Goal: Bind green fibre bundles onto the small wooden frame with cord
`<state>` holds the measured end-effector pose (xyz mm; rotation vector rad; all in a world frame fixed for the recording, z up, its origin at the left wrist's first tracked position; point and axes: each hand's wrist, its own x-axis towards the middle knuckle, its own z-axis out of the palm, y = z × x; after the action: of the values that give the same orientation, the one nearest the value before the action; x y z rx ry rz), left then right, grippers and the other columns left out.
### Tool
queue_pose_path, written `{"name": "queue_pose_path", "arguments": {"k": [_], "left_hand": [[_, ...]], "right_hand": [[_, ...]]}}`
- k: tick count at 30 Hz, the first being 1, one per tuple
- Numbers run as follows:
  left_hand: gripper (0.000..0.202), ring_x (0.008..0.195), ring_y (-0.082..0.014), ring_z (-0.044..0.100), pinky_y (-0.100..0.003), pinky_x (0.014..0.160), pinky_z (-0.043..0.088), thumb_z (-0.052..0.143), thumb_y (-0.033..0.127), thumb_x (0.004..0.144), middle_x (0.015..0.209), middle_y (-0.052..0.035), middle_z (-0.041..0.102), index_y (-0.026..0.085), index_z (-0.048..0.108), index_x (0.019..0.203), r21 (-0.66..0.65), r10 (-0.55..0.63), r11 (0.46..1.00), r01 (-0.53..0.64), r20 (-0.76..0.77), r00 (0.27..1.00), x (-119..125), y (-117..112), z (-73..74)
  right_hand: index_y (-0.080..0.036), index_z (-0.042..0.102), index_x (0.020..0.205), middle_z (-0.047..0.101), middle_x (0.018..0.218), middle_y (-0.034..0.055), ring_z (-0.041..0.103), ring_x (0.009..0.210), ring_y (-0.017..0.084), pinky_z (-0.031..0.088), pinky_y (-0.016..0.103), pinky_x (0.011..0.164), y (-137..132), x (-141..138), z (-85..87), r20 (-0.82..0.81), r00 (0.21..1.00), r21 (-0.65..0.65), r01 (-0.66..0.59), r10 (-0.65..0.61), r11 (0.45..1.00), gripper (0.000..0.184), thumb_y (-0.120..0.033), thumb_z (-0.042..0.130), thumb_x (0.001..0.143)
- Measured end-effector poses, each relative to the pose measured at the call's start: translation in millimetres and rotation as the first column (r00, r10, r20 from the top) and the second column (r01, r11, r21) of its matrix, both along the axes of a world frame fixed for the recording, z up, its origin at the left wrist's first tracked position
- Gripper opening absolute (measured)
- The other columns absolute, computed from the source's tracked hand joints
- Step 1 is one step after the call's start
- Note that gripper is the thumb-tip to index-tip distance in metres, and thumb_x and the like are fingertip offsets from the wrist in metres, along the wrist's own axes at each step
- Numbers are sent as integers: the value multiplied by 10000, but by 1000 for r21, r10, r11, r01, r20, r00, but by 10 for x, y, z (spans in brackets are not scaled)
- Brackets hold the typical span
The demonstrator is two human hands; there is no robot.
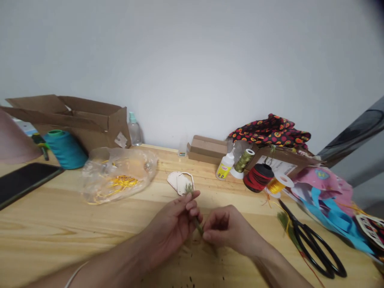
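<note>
A thin bundle of green threads [197, 226] slants across the space between my hands, its frayed tip fanning out at the top. My left hand [175, 224] is closed around the upper part, fingers curled with the palm turned up. At the lower end, my right hand [229, 231] pinches the bundle between thumb and forefinger. Just beyond the frayed tip lie pale flat cut-out pieces [177, 182], one of them an open frame. Small dark bits are scattered on the wooden table [126, 236] below my hands.
Black scissors [312, 244] lie at right beside another green tassel [288, 226]. Behind them stand a red-and-black thread spool [258, 178], a yellow spool [277, 186] and a glue bottle [225, 166]. Leftward are a plastic bag [99, 176], teal thread cone [66, 150], phone [24, 182] and cardboard box [118, 124].
</note>
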<state>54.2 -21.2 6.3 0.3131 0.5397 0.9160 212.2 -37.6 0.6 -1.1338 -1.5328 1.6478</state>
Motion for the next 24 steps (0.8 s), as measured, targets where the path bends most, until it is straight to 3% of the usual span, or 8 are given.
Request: {"name": "queue_pose_path", "arguments": {"k": [3, 6, 9, 13, 17, 20, 22, 24], "left_hand": [[182, 365, -9, 330, -124, 381, 335, 360, 135, 852, 506, 71, 342, 104, 524, 780, 11, -74, 997, 73, 41, 996, -122, 59, -9], [199, 359, -4, 285, -109, 333, 230, 350, 163, 858, 508, 77, 296, 97, 516, 770, 35, -108, 994, 106, 84, 991, -290, 159, 11], [191, 369, -9, 285, -112, 332, 206, 344, 160, 858, 517, 77, 274, 95, 511, 793, 41, -105, 994, 101, 94, 990, -440, 247, 29], [157, 379, -14, 296, -118, 337, 216, 414, 219, 837, 518, 86, 246, 95, 511, 830, -13, -146, 989, 148, 105, 984, -515, 264, -25], [147, 357, -5, 268, -111, 329, 185, 449, 196, 822, 495, 98, 204, 79, 524, 870, -31, -228, 972, 232, 102, 968, -493, 241, -106], [121, 337, 0, 259, -105, 318, 162, 467, 170, 809, 471, 104, 204, 78, 539, 841, -55, -259, 963, 264, 78, 963, -484, 241, -161], [101, 323, -2, 262, -104, 309, 156, 471, 160, 804, 452, 106, 223, 89, 542, 797, -97, -267, 957, 272, 60, 962, -484, 236, -193], [109, 311, -4, 271, -102, 301, 163, 463, 155, 805, 434, 103, 254, 95, 540, 756, -138, -283, 948, 288, 56, 957, -481, 216, -209]], "right_hand": [[-140, 659, 666, 581, 599, 1, 472, 529, 92, 346, 210, 489, 38, 28, -20, 36, 991, 39, -128, 127, 991, 167, -304, 638, 640], [-128, 659, 643, 553, 566, 1, 445, 504, 90, 327, 210, 471, 118, 91, -46, 236, 968, 260, 21, -85, 965, 221, -329, 583, 698], [-150, 660, 664, 536, 613, -1, 440, 532, 92, 317, 204, 469, 153, 165, -49, 441, 889, 438, -92, -124, 894, 171, -311, 607, 688], [-198, 647, 769, 576, 757, 11, 514, 713, 139, 382, 219, 601, 93, 181, 13, 615, 785, 456, -278, -75, 846, 234, -326, 706, 581], [-189, 609, 643, 582, 705, 5, 519, 723, 139, 380, 225, 659, 1, 46, 80, 745, 656, 450, -358, -123, 818, 51, -216, 625, 684], [-167, 561, 616, 575, 694, 25, 503, 704, 149, 373, 240, 643, -70, -65, 81, 826, 538, 424, -393, -170, 816, 113, -109, 534, 710], [-165, 527, 644, 560, 695, 28, 489, 681, 145, 366, 243, 622, -105, -84, 60, 816, 542, 445, -366, -201, 817, 111, -92, 487, 718], [-174, 489, 662, 531, 652, 5, 465, 618, 122, 354, 229, 582, -111, -58, 53, 742, 633, 479, -269, -222, 835, 116, -116, 445, 752]]}}
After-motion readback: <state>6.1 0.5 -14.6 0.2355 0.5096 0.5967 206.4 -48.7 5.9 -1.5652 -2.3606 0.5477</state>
